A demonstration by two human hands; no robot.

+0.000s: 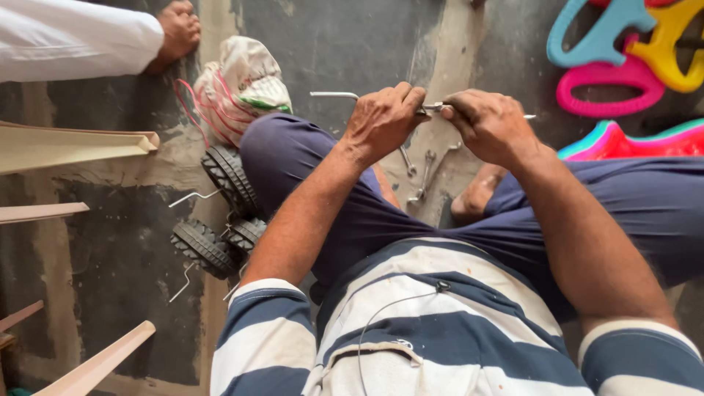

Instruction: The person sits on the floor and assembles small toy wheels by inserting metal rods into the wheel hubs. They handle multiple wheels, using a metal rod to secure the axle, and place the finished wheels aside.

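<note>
Thin bent steel rod [334,94] pinched between left hand [383,121] and right hand [490,125].
Both grips closed on it mid-length; it looks stiff, light and slick.

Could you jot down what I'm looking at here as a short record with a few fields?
Setting: person seated cross-legged on a dark floor
Left hand: grips a bent metal rod
Right hand: pinches the same rod near its other end
On the floor: black toy wheels on wire axles, spanners, a cloth bag
Top right: bright plastic pieces
Nearby: another person's bare foot
</note>
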